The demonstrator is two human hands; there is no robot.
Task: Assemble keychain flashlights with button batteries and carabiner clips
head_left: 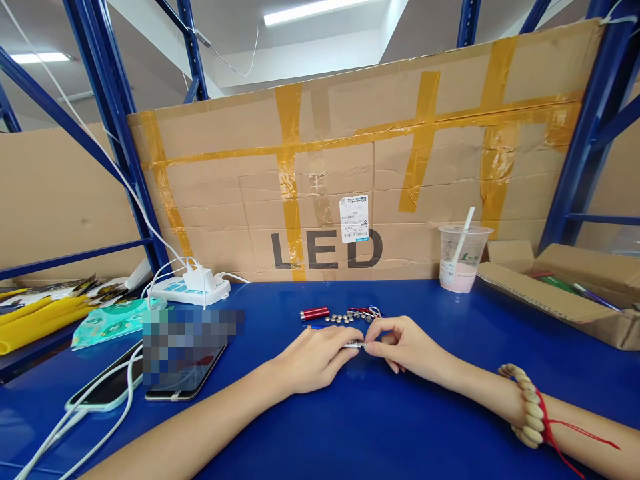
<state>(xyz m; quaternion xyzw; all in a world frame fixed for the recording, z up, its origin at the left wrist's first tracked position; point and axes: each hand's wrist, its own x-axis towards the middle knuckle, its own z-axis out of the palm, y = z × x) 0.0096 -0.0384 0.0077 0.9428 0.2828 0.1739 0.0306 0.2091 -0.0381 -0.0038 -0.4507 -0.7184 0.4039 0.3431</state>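
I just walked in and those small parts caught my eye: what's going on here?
At a blue table, the person's left hand holds a small silvery piece while the right hand pinches its end. A red cylinder, small round silvery discs and thin wires lie just beyond the hands. I can't tell exactly what the held piece is.
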